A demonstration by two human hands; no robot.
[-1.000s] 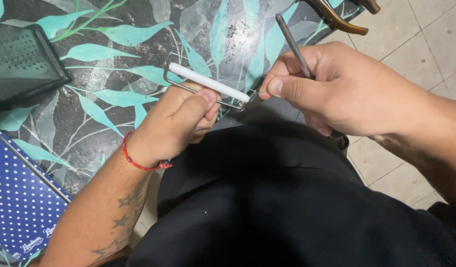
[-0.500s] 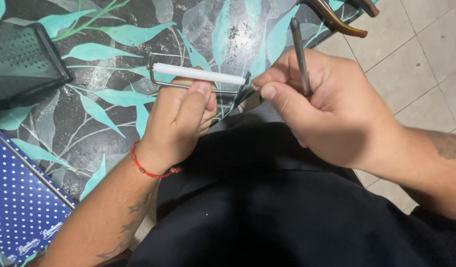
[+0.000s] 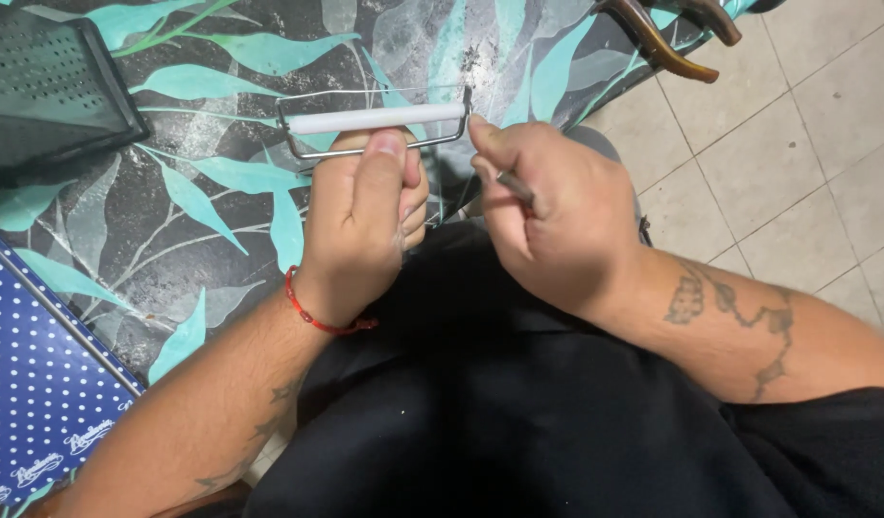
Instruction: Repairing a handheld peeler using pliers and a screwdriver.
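Note:
My left hand [image 3: 365, 216] grips a thin metal wire frame [image 3: 298, 139] that carries a white tube [image 3: 375, 119] lying level across it, above the hand. The thumb presses on the frame's lower wire. My right hand [image 3: 557, 206] is closed around a slim dark metal tool [image 3: 515, 185], of which only a short piece shows between the fingers. Its index finger touches the frame's right end. Both hands are over my lap, at the edge of a table with a dark leaf-patterned cover [image 3: 221, 192].
A dark perforated metal box [image 3: 48, 86] stands at the table's upper left. A blue white-dotted box [image 3: 39, 384] lies at the lower left. Brown-handled pliers [image 3: 672, 38] rest at the table's upper right edge. Beige floor tiles [image 3: 806, 144] lie to the right.
The left hand turned the frame and tube from slanted to level and lifted it farther over the table. The right hand lowered the tool, whose long shaft no longer sticks up.

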